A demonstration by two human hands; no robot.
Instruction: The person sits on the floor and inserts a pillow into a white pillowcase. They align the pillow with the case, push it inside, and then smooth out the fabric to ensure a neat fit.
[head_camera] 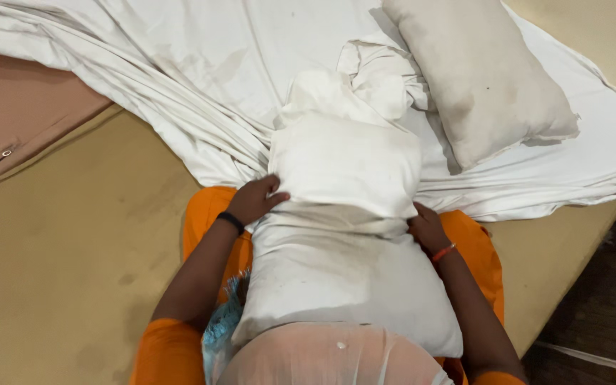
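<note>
Propped against the person's lap, the pillow point(347, 285) is half cased; left hand point(254, 201) and right hand point(428, 229) pinch the pillowcase point(344, 167) edges; uneven tugging may bunch it, or one grip may slip.

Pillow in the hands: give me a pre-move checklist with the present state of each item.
1. Left hand on the pillowcase edge: ok.
2. Right hand on the opposite edge: ok.
3. Pillowcase pulled over the whole pillow: not ok, the near half is bare.
4. Pillow braced against the body: ok.
5. Second pillow apart from the hands: ok.
6. Sheet free of the pillowcase: cannot tell, they bunch together.
</note>
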